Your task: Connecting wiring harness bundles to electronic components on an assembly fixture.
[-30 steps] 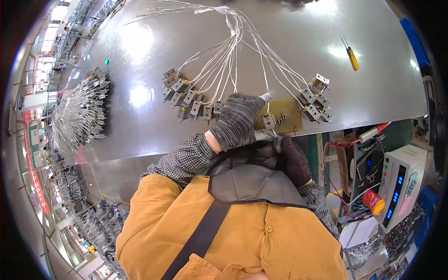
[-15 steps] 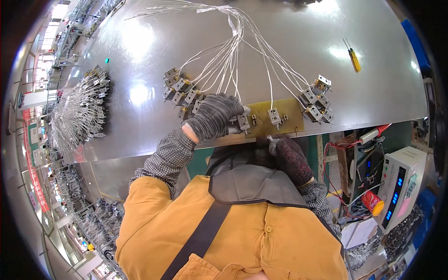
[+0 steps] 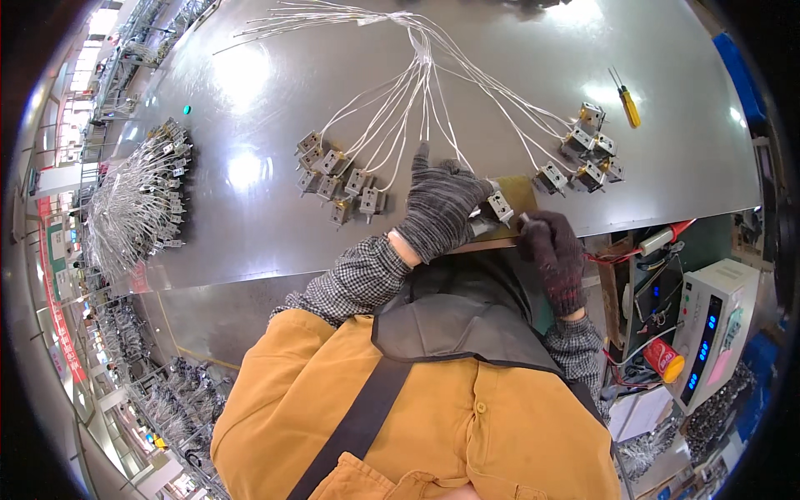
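My left hand (image 3: 446, 206), in a grey striped glove, is at the table's front edge, one finger stretched upward. Its other fingers close on a small metal block (image 3: 500, 207) with a white wire, over a brownish-yellow board (image 3: 522, 192). Just right of it, my right hand (image 3: 553, 252), in a dark maroon glove, has its fingers closed. A small pale tip (image 3: 524, 219) shows at them; I cannot make out what it is. Similar wired blocks lie in a left group (image 3: 333, 162) and a right group (image 3: 589, 150). Their white wires (image 3: 423, 57) gather in a bundle farther back.
A yellow-handled two-pronged tool (image 3: 628, 108) lies at the far right. A large pile of wired parts (image 3: 142, 200) sits at the left. Beyond the table's right front edge stand a white instrument with a blue display (image 3: 717, 333) and a red container (image 3: 662, 358).
My left hand has moved right across the board. My right hand has risen from below the edge to beside the block. The right group has shifted right, with another block at its left side.
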